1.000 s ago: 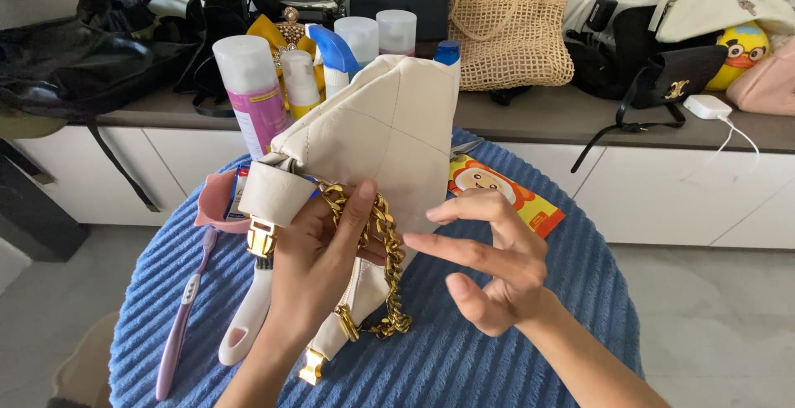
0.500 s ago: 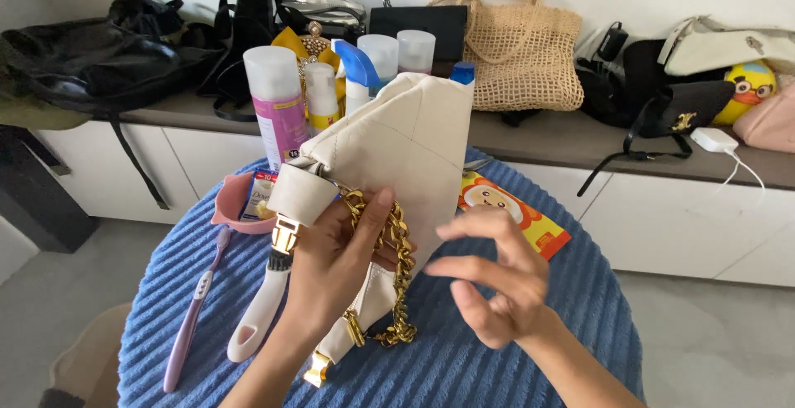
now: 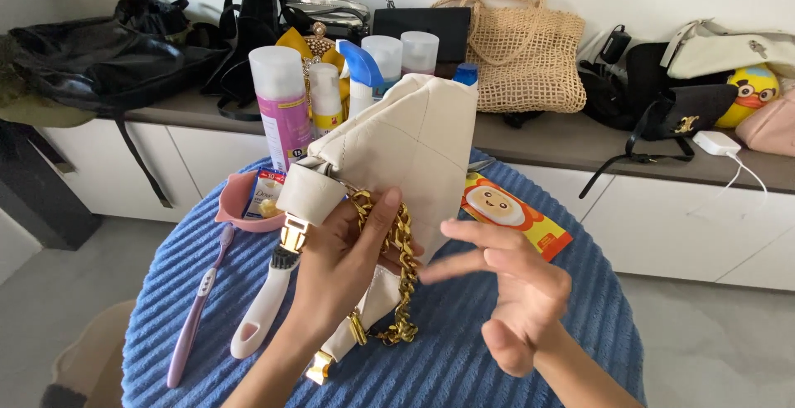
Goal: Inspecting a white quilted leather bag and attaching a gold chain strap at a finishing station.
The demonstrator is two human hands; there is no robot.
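My left hand [image 3: 344, 267] grips a cream quilted handbag [image 3: 414, 147] from below and holds it up over a round table with a blue ribbed cover [image 3: 464, 358]. The bag's gold chain [image 3: 403, 280] hangs across my fingers, and its cream strap with a gold clasp [image 3: 294, 230] dangles at the left. My right hand [image 3: 517, 292] hovers just right of the bag, fingers spread and pointing toward it, holding nothing.
On the table lie a purple toothbrush [image 3: 197, 309], a white-handled brush [image 3: 263, 309], a pink bowl [image 3: 236, 205] with a small packet, spray bottles [image 3: 281, 106] and an orange packet [image 3: 513, 213]. A counter [image 3: 530, 139] behind carries black bags, a woven straw bag [image 3: 522, 52] and a charger.
The view has shifted so bag and hands sit further right. My right hand has moved slightly away from the bag, fingers extended. The left grip is unchanged.
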